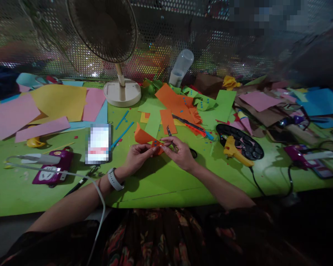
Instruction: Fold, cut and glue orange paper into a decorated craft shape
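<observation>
My left hand [140, 157] pinches a folded piece of orange paper [143, 136] that has small blue dots on it. The fingertips of my right hand [180, 153] close on the right end of the same paper, so both hands meet over the green table [161, 184]. A dark pointed tool [168, 129], seemingly scissors, sticks out past my right fingers, and a black loop shows behind that hand; its middle is hidden. Just beyond my hands lie an orange paper rectangle [168, 117] and a light green strip [153, 123].
A fan [122, 92] stands at the back left, near a lit phone [98, 144]. To the right, a yellow glue gun [235, 151] rests by a black tray [256, 147]. A white cable [102, 199] crosses my left forearm. Coloured sheets [58, 101] cover the far left.
</observation>
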`<state>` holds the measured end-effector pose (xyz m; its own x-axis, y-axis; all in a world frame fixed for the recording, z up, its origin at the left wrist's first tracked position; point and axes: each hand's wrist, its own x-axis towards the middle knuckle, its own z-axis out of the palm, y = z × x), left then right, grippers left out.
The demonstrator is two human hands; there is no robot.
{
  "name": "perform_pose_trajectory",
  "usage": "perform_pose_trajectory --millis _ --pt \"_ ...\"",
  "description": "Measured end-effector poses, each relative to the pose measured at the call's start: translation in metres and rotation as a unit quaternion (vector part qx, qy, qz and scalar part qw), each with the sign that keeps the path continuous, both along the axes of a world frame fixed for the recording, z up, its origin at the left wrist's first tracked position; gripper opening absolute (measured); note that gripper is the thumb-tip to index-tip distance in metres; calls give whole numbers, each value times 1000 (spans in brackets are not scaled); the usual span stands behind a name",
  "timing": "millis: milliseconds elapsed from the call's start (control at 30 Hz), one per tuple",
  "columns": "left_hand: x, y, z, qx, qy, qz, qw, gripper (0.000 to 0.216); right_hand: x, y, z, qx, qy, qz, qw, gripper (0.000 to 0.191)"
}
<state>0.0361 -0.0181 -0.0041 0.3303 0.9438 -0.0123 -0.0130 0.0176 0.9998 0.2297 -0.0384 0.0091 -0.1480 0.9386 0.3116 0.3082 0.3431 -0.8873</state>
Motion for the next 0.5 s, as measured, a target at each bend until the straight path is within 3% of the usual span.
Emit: perform_pose_trajectory --millis 233,300,400,500 --pt "-1 -1 1 6 1 -14 1000 23 -3 -2 -3 -9 29 12 999 26" --pt "-1 2 0 -13 -15 -49 999 25 0 0 -3 -18 40 17 999 27" --pt "-3 8 -4 -30 -45 -124 991 52 10 2 0 -25 51 20 998 28" --pt "-10 14 -4 -45 -89 -103 990 71 25 7 7 -14 56 33 998 27"
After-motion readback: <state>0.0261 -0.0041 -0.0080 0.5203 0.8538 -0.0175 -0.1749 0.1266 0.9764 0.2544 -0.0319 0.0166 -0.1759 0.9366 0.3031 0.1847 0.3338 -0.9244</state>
